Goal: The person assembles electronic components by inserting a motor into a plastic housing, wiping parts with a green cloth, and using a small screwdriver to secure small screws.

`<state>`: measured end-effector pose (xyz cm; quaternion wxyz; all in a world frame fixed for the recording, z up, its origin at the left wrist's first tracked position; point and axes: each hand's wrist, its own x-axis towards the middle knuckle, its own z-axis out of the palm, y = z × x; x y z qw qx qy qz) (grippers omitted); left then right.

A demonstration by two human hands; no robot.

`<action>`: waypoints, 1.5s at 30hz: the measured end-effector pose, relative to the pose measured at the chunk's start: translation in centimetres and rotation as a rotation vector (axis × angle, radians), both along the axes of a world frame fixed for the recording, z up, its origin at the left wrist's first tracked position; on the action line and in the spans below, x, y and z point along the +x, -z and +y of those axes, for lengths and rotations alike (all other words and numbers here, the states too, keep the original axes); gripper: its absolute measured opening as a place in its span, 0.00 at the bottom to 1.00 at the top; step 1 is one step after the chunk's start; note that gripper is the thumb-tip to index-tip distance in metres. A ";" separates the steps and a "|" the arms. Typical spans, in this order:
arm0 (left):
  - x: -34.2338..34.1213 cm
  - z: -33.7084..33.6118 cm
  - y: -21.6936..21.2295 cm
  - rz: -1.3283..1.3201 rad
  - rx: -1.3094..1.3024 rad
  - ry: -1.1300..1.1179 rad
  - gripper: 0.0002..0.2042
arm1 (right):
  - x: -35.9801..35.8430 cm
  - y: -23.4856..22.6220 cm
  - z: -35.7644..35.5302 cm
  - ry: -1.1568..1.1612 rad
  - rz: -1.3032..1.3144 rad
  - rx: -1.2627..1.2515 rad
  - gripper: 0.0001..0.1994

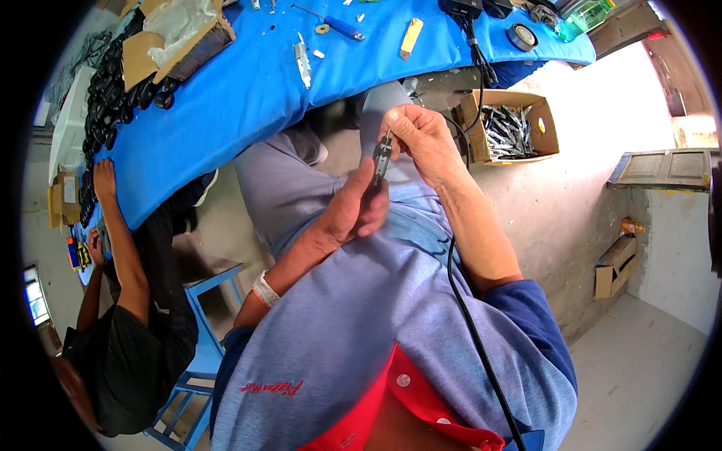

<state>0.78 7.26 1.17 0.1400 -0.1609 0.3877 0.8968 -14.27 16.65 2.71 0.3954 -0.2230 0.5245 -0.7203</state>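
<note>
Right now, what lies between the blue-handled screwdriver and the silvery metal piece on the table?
In the head view, a small white piece and a yellowish ring-like piece lie on the blue cloth.

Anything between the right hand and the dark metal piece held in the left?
Nothing visible. The right hand is at the upper end of the dark metal piece, while the left hand holds it lower down. The black cable hangs over the shirt, not between them.
</note>
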 end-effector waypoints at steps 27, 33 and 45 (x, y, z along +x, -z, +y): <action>-0.7 -0.7 -4.5 -0.672 1.028 -0.147 0.21 | -0.2 1.0 0.2 -0.031 -0.080 -0.020 0.14; 0.3 -2.4 -8.3 -1.361 2.752 -0.304 0.17 | 0.5 0.3 -0.9 -0.024 -0.115 0.008 0.13; 1.5 -6.0 -8.8 -1.141 3.160 -0.405 0.11 | 1.3 -2.9 -7.2 -0.257 -0.015 0.059 0.13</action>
